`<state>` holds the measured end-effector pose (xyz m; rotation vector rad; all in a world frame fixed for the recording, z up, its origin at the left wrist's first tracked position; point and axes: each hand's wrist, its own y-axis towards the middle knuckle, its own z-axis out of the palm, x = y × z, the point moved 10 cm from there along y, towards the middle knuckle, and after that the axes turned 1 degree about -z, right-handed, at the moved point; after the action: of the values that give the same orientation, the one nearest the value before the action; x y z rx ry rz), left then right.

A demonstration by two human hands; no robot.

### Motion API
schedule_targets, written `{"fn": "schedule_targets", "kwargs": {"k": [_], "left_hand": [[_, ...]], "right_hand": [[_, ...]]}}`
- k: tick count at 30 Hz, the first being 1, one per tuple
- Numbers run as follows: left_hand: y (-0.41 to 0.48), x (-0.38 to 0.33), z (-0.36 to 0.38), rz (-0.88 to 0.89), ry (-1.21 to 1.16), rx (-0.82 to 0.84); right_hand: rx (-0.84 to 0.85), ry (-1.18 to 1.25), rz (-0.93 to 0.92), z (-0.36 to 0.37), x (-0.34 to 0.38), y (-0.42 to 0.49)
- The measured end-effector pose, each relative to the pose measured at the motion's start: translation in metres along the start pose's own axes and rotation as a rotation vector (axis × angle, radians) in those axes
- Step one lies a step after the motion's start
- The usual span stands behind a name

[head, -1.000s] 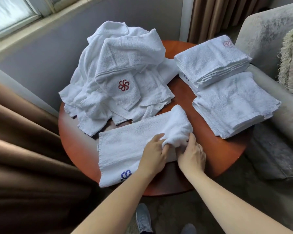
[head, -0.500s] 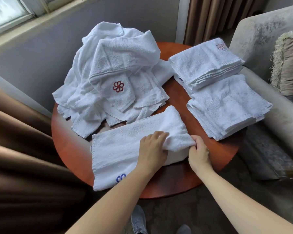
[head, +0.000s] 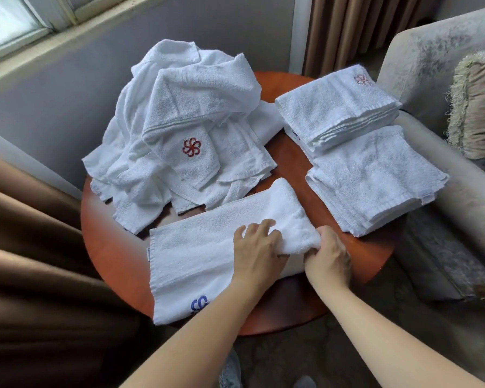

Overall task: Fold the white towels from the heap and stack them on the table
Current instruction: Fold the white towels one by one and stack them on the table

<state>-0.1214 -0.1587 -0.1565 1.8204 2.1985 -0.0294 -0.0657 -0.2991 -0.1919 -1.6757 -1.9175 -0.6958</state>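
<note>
Well off to the left of my left hand hangs a brown curtain point(head: 25, 247). Beyond that hand, toward the wall, the heap point(head: 179, 107) of unfolded white towels sits on the round wooden table point(head: 115, 261), its top towel showing a red emblem point(head: 191, 147). The towel point(head: 196, 247) I am working on lies spread on the table under my left hand and runs out to its left, with a blue emblem point(head: 199, 303) beside my forearm. My left hand point(head: 256, 253) rests on the towel's right end, fingers curled over a raised fold and thumb tucked beneath, pinching the cloth. Just to its right, my right hand point(head: 329, 256) grips the same bunched end, fingers wrapped under it. Beyond and right of my right hand lie two piles of folded towels: the near stack point(head: 375, 177) and, behind it, the far stack point(head: 336, 107), touching it. Further right stands a grey armchair point(head: 431, 51) with a fringed cushion point(head: 479, 107).
</note>
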Motion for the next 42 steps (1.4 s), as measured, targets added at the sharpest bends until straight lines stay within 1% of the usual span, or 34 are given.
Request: {"fn": "schedule_targets", "kwargs": {"k": [3,5,8,10,12,15,18,20,22,24,27,29,31,32,34,35,38,39,41,42], "left_hand": [[-0.011,0.004,0.022,-0.012,0.099,0.106],[-0.022,0.005,0.028,0.030,0.143,0.087],[-0.035,0.017,0.026,0.130,0.179,-0.001],[-0.044,0.024,0.021,0.220,0.213,-0.068],[-0.054,0.027,0.016,0.286,0.203,-0.127],[-0.068,0.032,0.019,0.307,0.184,-0.113],[-0.081,0.035,0.029,0.323,0.172,-0.012],[-0.085,0.040,0.036,0.300,0.149,0.060],[-0.087,0.042,0.039,0.270,0.095,0.090],[-0.085,0.043,0.039,0.215,0.034,0.102],[-0.073,0.046,0.033,0.060,-0.137,0.120],[-0.066,0.045,0.026,0.003,-0.173,0.073],[-0.059,0.041,0.016,0.012,-0.068,-0.040],[-0.057,0.040,0.013,0.014,-0.030,-0.073],[-0.056,0.039,0.011,-0.011,-0.004,-0.099],[-0.055,0.042,0.015,-0.038,0.013,-0.067],[-0.059,0.054,0.039,-0.106,0.099,0.153],[-0.061,0.063,0.046,-0.151,0.103,0.239],[-0.069,0.077,0.064,-0.257,0.078,0.462],[-0.072,0.079,0.067,-0.276,0.104,0.523]], "right_hand": [[0.048,-0.017,-0.003,0.001,-0.008,-0.002],[0.071,-0.018,-0.060,0.002,-0.012,-0.005],[0.083,-0.055,-0.205,0.004,-0.013,-0.009],[0.139,-0.118,-0.296,0.010,-0.014,-0.015],[0.204,-0.160,-0.335,0.015,-0.018,-0.020],[0.274,-0.202,-0.357,0.017,-0.020,-0.022],[0.321,-0.126,-0.275,0.014,-0.026,-0.016],[0.307,0.019,-0.143,0.009,-0.028,-0.010],[0.283,0.085,0.012,0.007,-0.032,-0.003],[0.262,0.126,0.141,0.010,-0.038,0.003],[0.333,0.159,0.306,0.021,-0.045,0.004],[0.426,0.186,0.378,0.031,-0.049,0.000],[0.509,0.294,0.430,0.037,-0.048,-0.005],[0.519,0.349,0.442,0.037,-0.046,-0.006],[0.461,0.396,0.423,0.031,-0.045,0.000],[0.412,0.394,0.414,0.025,-0.047,0.004],[0.287,0.355,0.447,0.007,-0.058,0.010],[0.267,0.345,0.467,0.003,-0.060,0.010],[0.252,0.299,0.463,-0.003,-0.057,0.013],[0.251,0.270,0.445,-0.006,-0.052,0.015]]}}
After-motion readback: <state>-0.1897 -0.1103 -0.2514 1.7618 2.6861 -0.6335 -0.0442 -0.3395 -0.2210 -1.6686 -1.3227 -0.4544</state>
